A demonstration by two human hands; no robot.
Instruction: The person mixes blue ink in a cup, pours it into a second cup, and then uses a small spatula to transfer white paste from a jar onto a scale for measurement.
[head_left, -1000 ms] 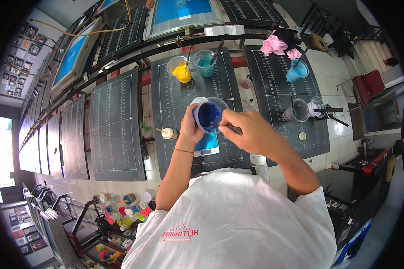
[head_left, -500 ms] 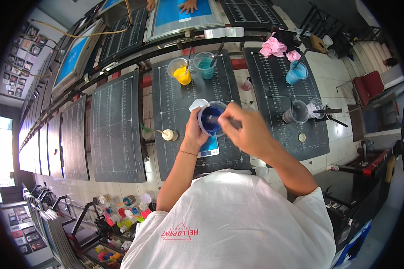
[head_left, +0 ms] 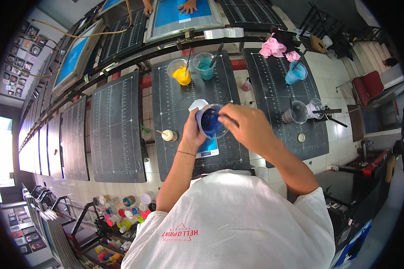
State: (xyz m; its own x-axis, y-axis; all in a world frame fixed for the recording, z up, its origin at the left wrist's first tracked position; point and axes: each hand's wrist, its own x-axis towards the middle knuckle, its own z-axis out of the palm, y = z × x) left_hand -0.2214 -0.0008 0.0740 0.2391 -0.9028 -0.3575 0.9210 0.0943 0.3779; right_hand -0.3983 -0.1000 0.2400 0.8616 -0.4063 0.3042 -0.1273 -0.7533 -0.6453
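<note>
My left hand (head_left: 191, 133) is wrapped around the side of a clear plastic cup with dark blue ink (head_left: 209, 123), held tilted above the black board. In my right hand (head_left: 250, 127), the fingers are closed on a dark stirring stick (head_left: 229, 119) that reaches over the rim into the cup; its lower end is hard to make out. Beneath the cup lies a small flat scale with a blue top (head_left: 209, 147), partly hidden. A white piece (head_left: 197, 105) shows just behind the cup. To the left stands a small cream jar with a stick (head_left: 169, 135).
Cups of yellow (head_left: 182, 77) and teal ink (head_left: 205, 71) stand farther back. On the right board are a light blue cup (head_left: 295, 75), grey cup (head_left: 296, 113), pink crumpled cloth (head_left: 273, 47) and small lid (head_left: 301, 137). Another person's hand (head_left: 188, 6) rests on a blue screen frame.
The cup has tipped more and shifted slightly downward in view. My right hand has moved a little to the right with the stick, which has swung toward the cup's right side.
</note>
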